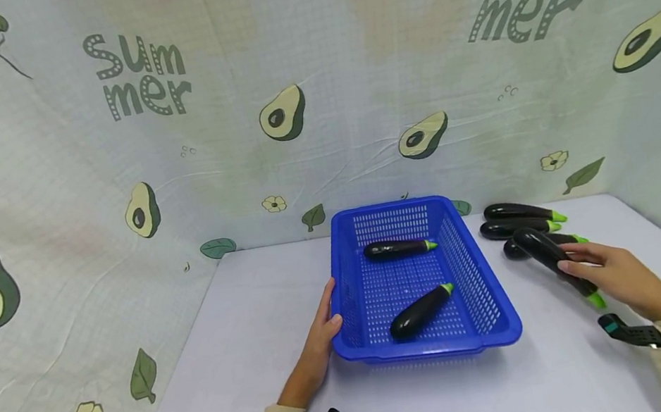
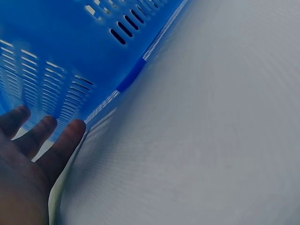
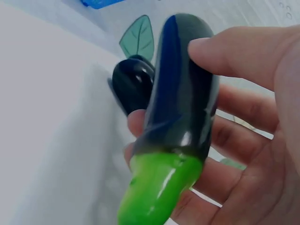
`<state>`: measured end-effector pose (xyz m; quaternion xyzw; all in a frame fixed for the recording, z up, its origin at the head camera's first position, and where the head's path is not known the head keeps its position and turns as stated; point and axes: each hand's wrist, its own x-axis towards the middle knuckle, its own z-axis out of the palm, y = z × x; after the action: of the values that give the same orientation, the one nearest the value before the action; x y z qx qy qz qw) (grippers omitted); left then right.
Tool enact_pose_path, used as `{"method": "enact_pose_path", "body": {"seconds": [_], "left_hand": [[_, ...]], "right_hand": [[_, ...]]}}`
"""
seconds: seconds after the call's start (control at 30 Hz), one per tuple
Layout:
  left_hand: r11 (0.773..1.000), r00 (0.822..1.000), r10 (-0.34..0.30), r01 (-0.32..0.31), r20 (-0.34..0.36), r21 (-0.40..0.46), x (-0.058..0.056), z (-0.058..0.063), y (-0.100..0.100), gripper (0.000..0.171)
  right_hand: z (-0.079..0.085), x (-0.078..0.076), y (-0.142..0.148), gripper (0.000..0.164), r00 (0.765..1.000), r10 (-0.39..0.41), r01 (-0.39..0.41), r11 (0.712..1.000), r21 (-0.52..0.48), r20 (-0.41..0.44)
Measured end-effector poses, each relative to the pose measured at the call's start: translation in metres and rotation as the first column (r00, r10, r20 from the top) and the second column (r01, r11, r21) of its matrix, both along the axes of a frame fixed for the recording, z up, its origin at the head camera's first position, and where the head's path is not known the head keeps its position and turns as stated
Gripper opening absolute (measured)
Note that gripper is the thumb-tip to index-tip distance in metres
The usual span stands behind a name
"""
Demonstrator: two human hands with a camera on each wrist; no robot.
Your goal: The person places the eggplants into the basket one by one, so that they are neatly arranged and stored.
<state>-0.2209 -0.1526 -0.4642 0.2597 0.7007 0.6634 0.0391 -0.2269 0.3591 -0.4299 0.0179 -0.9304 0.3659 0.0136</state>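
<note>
Done so far: two eggplants lay inside the blue basket, one near its far wall and one nearer me, lower centre of the head view.
In hand: my right hand was curled around a third eggplant, thumb over the top and fingers underneath, at the right of the frame and outside the basket.
Left to do, as I judged it: this eggplant had not yet reached the basket, and three more were lying on the counter just beyond my right hand, right of the basket.
Held eggplant, long axis: it ran diagonally in the head view, from upper left to lower right.
Held eggplant, pointing: the green stem end pointed toward me and the lower right; the rounded dark end pointed away, toward the three on the counter.
Left hand: my left hand was flat and relaxed, fingers straight against the basket's left wall, gripping nothing.
Basket eggplants, pointing: both had their green ends toward the right of the frame.
</note>
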Motion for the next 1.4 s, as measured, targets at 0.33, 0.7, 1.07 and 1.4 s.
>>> {"method": "enact_pose_path", "body": {"seconds": [0.33, 0.7, 1.07, 1.4], "left_hand": [[1.000, 1.000, -0.001, 0.001, 0.007, 0.011, -0.001, -0.003, 0.000, 0.059], [1.000, 1.000, 0.004, -0.004, 0.011, 0.006, -0.002, 0.001, -0.001, 0.060], [1.000, 1.000, -0.005, 0.005, 0.026, 0.004, -0.001, 0.002, -0.001, 0.061], [1.000, 1.000, 0.012, -0.012, 0.011, -0.010, -0.001, 0.001, 0.000, 0.060]], "right_hand": [[0.009, -0.002, -0.016, 0.070, 0.998, -0.032, 0.026, 0.992, -0.126, -0.051], [0.019, -0.008, -0.035, 0.065, 0.996, 0.047, -0.067, 0.951, -0.302, -0.071], [0.026, -0.009, -0.048, 0.060, 0.990, 0.064, -0.097, 0.957, -0.274, -0.126], [0.036, -0.005, -0.059, 0.060, 0.987, 0.072, -0.106, 0.963, -0.248, -0.140]]}}
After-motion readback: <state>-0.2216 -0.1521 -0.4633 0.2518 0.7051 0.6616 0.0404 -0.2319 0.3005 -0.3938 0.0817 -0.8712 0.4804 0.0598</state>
